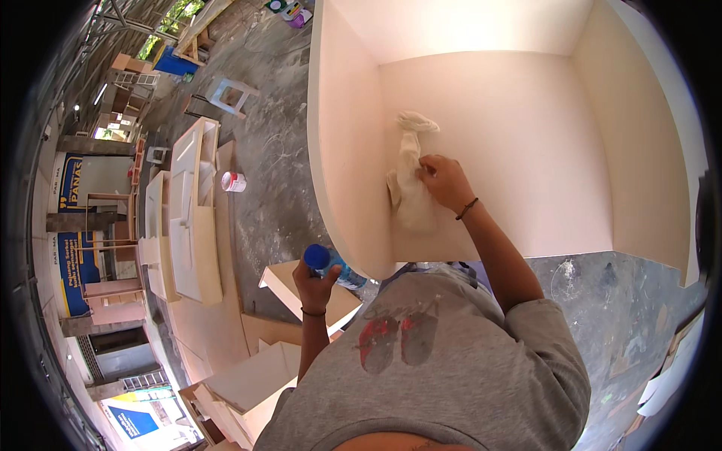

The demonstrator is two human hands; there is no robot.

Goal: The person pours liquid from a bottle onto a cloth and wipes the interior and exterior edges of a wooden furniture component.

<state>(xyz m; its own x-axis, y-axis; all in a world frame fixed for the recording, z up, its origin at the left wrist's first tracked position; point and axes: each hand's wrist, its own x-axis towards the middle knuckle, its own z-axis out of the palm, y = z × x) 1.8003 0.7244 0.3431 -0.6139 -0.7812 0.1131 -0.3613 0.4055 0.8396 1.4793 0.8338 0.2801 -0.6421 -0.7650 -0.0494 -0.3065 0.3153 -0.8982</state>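
My left hand [316,288] is wrapped round a clear plastic bottle [342,274] with a blue cap, held tilted beside the cabinet's near left corner. Inside a large pale, open-fronted cabinet [519,150] reaches my right hand [447,180]. Its fingers are closed at the edge of a crumpled cream cloth [410,177], which stretches over the inner surface near the left side wall. The exact grip of the fingertips on the cloth is partly hidden.
Pale drawer-like boxes [197,259] stand at the left, with another open box [263,383] at the lower left. A red-and-white can [234,182] and a small stool [232,98] are on the stained concrete floor [274,150]. Sheets [677,368] lean at the far right.
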